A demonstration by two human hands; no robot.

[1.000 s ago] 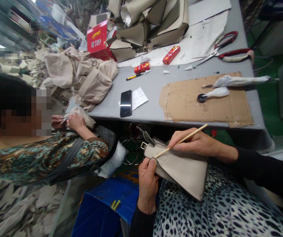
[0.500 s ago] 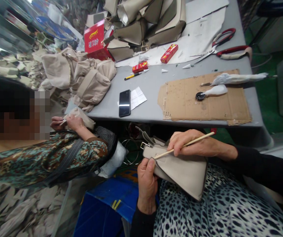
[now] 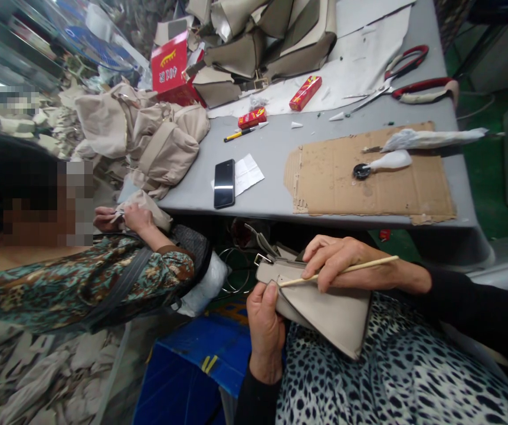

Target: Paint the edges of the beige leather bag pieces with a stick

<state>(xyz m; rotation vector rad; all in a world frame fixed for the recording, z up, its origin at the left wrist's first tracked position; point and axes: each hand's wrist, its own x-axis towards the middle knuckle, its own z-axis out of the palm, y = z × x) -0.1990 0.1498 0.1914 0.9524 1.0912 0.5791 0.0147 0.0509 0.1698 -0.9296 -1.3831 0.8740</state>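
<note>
Beige, leather-look bag (image 3: 331,316): tilted over black-spotted, pale blue-grey cloth (image 3: 399,366); just in front of the flat, grey-covered table (image 3: 275,177);
Left hand (image 3: 266,319): thumb and fingers pinching the bag's edge near its buckled end;
Right hand (image 3: 344,260): fingers pinching a slim, pale wooden stick (image 3: 369,264), angled like a pen;
Stick tip: just beside the left thumb; actual contact cannot be told;
Bag edge: apparently fine edge work in hand; next move likely calls for a firm left pinch and light, steady tip pressure
</note>
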